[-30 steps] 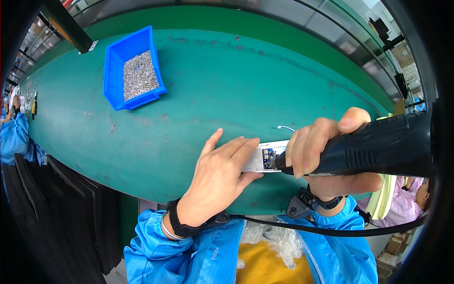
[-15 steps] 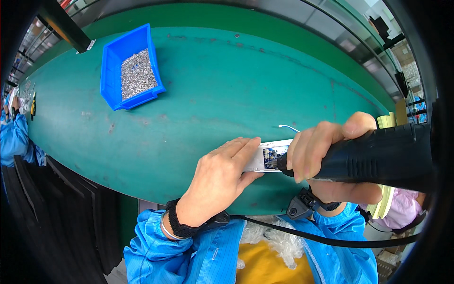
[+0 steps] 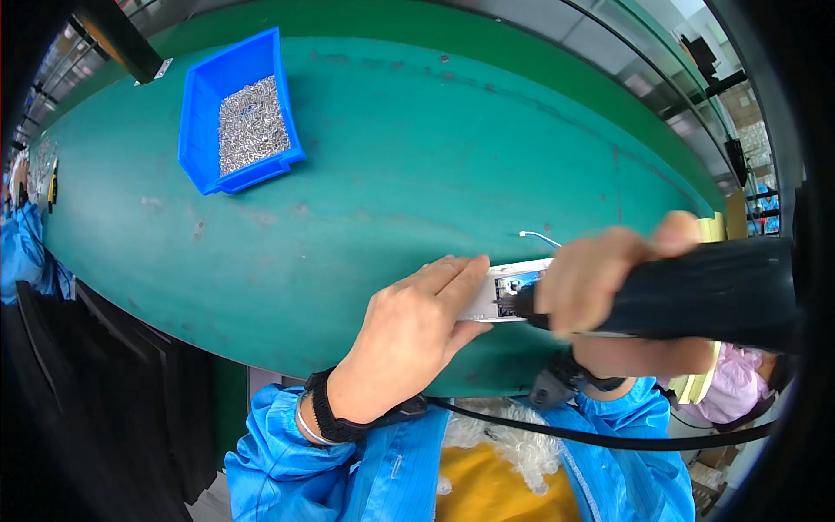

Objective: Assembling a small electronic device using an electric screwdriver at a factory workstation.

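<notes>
My left hand (image 3: 416,315) is closed on the left end of a white plastic housing (image 3: 477,308), holding it against the green table. A circuit board (image 3: 511,285) shows through an opening in the housing. My right hand (image 3: 591,283), blurred by motion, wraps round a black power screwdriver (image 3: 718,291) that lies nearly level. Its nose reaches the board, but the exact tip and any screw under it cannot be made out. From behind my right hand a thin white-and-blue cable (image 3: 539,237) sticks out. The right end of the housing is hidden by that hand.
A blue bin (image 3: 198,130) with many small metal screws (image 3: 252,126) stands at the back left of the green table (image 3: 391,165). Pale yellow pieces (image 3: 696,383) and a person in pink (image 3: 735,383) are at right. At far left are a blue sleeve (image 3: 22,252) and black panels (image 3: 113,400).
The screwdriver's nose stays at the board, while my right hand has become blurred. Housing and both hands sit slightly farther right in the picture; the bin appears a little higher.
</notes>
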Demonstrator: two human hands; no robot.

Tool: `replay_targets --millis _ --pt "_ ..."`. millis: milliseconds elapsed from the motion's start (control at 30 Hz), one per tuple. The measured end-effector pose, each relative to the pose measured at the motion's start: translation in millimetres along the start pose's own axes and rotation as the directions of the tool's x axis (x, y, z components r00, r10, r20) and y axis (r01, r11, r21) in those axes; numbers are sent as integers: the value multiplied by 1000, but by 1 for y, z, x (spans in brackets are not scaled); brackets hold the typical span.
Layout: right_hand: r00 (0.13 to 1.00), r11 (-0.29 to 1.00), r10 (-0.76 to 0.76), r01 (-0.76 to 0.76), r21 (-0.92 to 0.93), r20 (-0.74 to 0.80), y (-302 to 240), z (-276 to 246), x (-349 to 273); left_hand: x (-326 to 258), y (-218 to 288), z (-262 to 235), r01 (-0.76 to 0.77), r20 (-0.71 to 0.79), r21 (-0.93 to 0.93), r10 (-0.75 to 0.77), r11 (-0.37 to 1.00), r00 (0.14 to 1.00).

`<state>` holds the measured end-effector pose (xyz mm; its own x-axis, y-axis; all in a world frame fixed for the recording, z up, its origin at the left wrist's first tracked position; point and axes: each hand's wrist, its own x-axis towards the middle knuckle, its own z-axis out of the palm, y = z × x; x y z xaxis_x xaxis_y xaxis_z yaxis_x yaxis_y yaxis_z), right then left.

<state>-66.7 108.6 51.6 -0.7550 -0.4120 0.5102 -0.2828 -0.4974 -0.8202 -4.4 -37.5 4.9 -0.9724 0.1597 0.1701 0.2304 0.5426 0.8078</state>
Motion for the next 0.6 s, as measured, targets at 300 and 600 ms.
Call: replay_targets --millis 300,600 --pt "995 984 -66 77 161 -71 -25 -15 13 -1 6 3 2 -64 67 2 998 998" --pt "996 949 -70 81 305 -47 -36 -11 10 3 27 8 -180 -92 -279 161 943 983"
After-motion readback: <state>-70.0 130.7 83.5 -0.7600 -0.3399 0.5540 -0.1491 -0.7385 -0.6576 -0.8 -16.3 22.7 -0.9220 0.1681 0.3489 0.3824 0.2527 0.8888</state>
